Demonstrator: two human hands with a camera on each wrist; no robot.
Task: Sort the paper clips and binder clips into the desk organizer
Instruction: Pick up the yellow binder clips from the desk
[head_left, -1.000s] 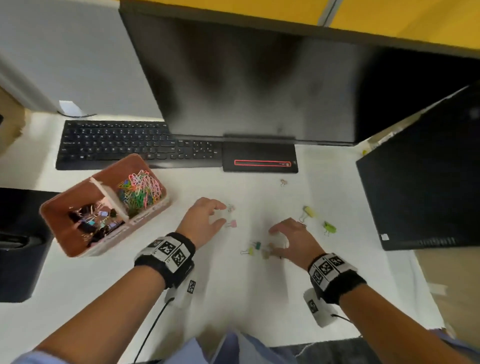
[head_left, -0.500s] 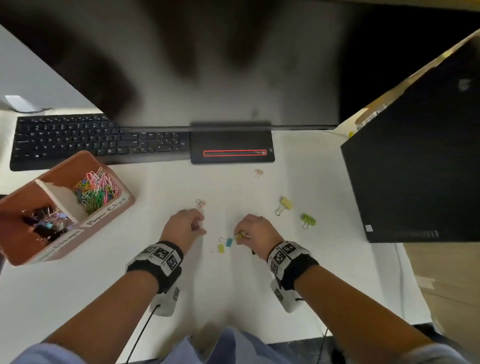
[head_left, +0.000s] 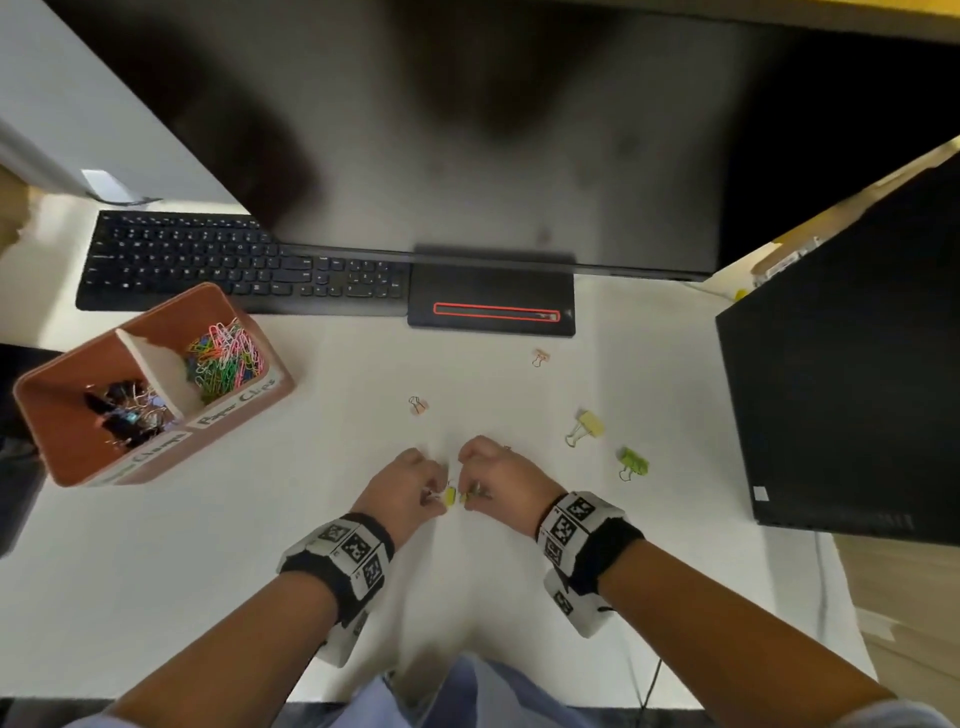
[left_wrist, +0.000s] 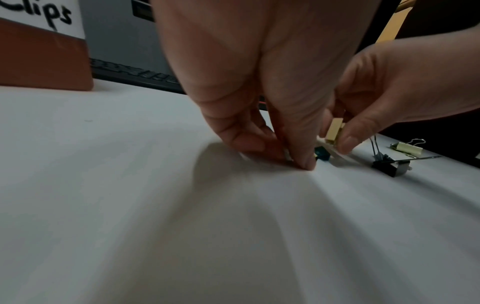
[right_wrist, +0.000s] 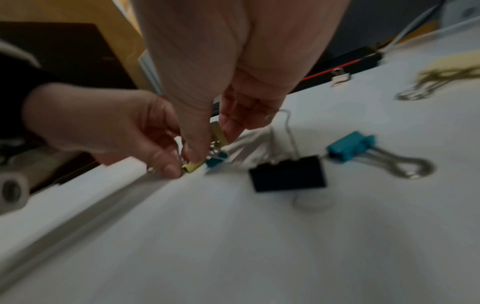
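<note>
My left hand (head_left: 439, 496) and right hand (head_left: 467, 496) meet at the desk's middle front. Left fingertips (left_wrist: 298, 160) pinch a small yellow binder clip (right_wrist: 191, 166) against the desk. The right hand (right_wrist: 210, 144) pinches a pale yellow binder clip (left_wrist: 333, 131) just above it. A tiny teal clip (right_wrist: 215, 160) lies between them. Black (right_wrist: 288, 174) and blue (right_wrist: 350, 147) binder clips lie under the right hand. The brown desk organizer (head_left: 283, 384) stands at the left, with coloured paper clips (head_left: 226, 358) in its right compartment and binder clips (head_left: 124, 415) in its left.
Loose binder clips lie beyond the hands: two small pink ones (head_left: 418, 404) (head_left: 540, 357), a pale yellow one (head_left: 584, 428) and a green one (head_left: 632, 462). A keyboard (head_left: 234, 265) and monitor base (head_left: 493, 306) stand behind; a black box (head_left: 841, 364) is at the right.
Both hands have drawn together toward the front of the desk. The left hand left the pink clip and came to the small clips by the right hand, which lifted a pale yellow clip.
</note>
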